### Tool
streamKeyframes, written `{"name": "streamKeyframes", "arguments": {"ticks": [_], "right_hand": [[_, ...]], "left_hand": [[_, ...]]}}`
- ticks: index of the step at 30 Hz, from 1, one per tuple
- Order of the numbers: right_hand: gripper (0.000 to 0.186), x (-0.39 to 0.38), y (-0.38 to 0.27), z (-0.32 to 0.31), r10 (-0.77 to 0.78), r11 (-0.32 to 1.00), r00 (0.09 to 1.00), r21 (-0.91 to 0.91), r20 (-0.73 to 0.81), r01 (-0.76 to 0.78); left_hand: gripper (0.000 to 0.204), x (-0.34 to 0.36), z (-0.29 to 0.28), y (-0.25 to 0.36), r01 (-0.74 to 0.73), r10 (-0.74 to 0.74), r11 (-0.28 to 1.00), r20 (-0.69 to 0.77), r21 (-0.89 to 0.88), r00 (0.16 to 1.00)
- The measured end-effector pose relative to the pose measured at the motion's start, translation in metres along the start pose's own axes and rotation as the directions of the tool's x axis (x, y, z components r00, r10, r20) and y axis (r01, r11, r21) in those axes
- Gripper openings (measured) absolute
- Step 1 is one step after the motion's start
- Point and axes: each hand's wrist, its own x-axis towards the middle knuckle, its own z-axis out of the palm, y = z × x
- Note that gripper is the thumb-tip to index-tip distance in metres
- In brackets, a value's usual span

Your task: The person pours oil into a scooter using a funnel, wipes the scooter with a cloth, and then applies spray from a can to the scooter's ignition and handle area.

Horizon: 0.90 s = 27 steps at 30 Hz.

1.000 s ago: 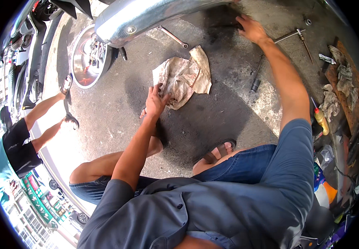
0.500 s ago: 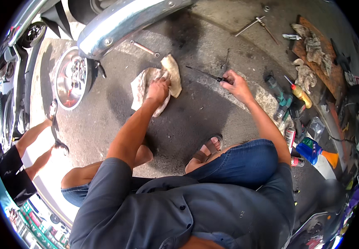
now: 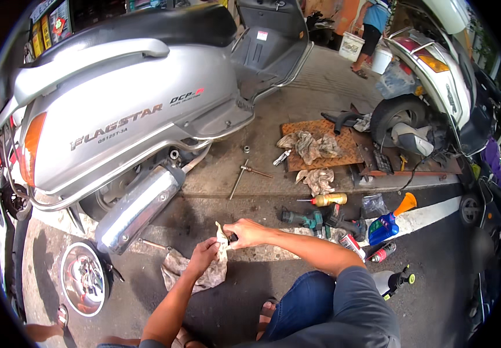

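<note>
In front of me, over the ground, my two hands meet at a small cream cloth. My left hand is closed on the cloth, pinching it between thumb and fingers. My right hand touches the cloth's other side, fingers curled around a thin rod with a black grip. Only a dark bit of the rod shows; the rest is hidden by the hand and cloth. Just below my left hand, a larger stained rag lies crumpled on the ground. A wrench lies beyond it to the left.
A silver scooter stands ahead, its muffler low at the left beside a metal bowl of parts. Rightward lie a teal power tool, a yellow-handled screwdriver, spray cans and a blue bottle. A person stands far off.
My view has lifted toward the scooter. My left hand has picked the cream cloth up off the ground, and my right hand has brought the rod leftward to it.
</note>
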Motion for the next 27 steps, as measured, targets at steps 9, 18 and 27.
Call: {"name": "streamKeyframes", "arguments": {"ticks": [9,18,27], "right_hand": [[0.034,-0.039,-0.018,-0.002,0.164,0.984,0.964,0.108,-0.208,-0.143],[0.034,-0.065,-0.017,-0.035,0.111,0.993,0.971,-0.019,-0.212,-0.118],[0.028,-0.092,0.001,-0.096,0.317,0.948,0.726,0.194,-0.610,-0.252]], "left_hand": [[0.022,-0.001,0.016,0.026,-0.637,0.594,0.382,0.350,0.670,0.725],[0.024,0.008,-0.002,0.016,-0.664,0.537,0.482,0.406,0.571,0.739],[0.032,0.007,-0.052,-0.011,-0.234,0.189,0.837,0.139,0.495,0.972]]}}
